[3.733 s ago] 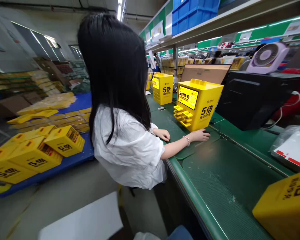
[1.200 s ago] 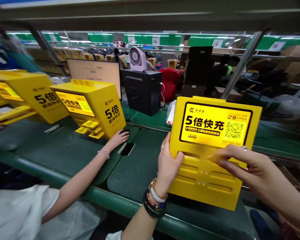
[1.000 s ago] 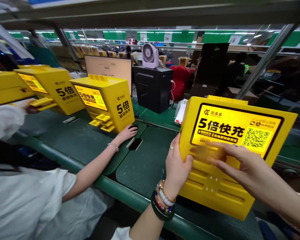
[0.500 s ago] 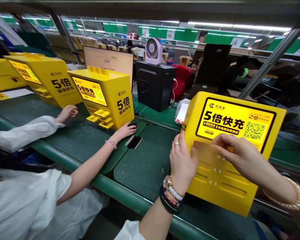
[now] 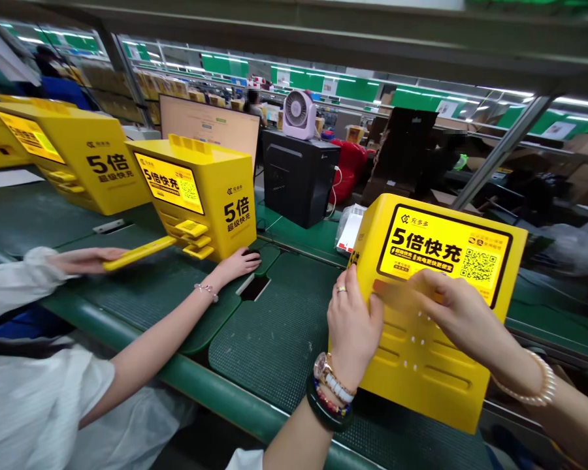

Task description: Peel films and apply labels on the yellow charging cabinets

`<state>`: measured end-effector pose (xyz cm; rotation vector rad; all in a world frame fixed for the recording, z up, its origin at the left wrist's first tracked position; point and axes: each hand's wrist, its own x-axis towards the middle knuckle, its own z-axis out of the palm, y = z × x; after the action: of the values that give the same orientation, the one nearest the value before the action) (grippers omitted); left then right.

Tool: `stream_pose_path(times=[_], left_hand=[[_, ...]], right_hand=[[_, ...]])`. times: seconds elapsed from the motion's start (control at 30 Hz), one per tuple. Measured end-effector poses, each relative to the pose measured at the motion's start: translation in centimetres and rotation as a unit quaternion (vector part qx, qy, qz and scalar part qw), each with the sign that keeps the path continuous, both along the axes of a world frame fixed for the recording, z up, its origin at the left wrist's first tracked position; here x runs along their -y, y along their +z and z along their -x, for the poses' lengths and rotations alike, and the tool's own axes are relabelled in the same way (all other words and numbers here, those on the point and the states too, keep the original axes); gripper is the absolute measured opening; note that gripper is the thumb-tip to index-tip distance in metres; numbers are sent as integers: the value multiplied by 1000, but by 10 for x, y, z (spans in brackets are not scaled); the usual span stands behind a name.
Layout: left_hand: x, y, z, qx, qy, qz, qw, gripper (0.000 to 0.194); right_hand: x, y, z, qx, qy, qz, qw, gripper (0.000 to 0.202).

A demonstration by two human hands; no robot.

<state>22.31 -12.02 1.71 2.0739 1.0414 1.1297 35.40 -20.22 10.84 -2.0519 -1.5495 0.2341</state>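
Observation:
A yellow charging cabinet [image 5: 416, 405] with a lit, printed screen [image 5: 426, 245] stands tilted in front of me. My left hand [image 5: 355, 320] is closed round its left edge, the thumb on the front face below the screen. My right hand [image 5: 455, 300] pinches a thin translucent brownish film [image 5: 396, 294], blurred by motion, over the cabinet's front. The film's far end lies beside my left thumb. Below it, the front shows raised slot shapes and small white points. My right fingertips partly cover the screen's lower edge.
At left, a co-worker's hand [image 5: 91, 260] holds a long yellow slab [image 5: 140, 253] at the slots of another yellow cabinet [image 5: 235, 215]; the other rests on a mouse [image 5: 251, 252]. A monitor [image 5: 208, 124], black computer case [image 5: 298, 176] and small fan [image 5: 298, 114] stand behind the green bench [image 5: 269, 326].
The co-worker's left hand, earlier without a slab, now holds the long yellow slab at the slots. My hands stay at the cabinet, the film shifting slightly. The view has turned a little.

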Motion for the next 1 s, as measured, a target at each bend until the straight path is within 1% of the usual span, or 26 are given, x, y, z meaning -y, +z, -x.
stream_pose_path(times=[0.33,0.53,1.0], left_hand=[[-2,-2,-1,0,3,-8,1000,54],[-2,-4,-1,10,1,-21,1000,54],[-1,-2,-1,9,1,-18,1000,53]], right_hand=[[-1,-2,1,-2,9,-15,1000,29],[0,-3,0,14,13,-28,999,26],[0,-1,2,20,-3,-16,1000,27]])
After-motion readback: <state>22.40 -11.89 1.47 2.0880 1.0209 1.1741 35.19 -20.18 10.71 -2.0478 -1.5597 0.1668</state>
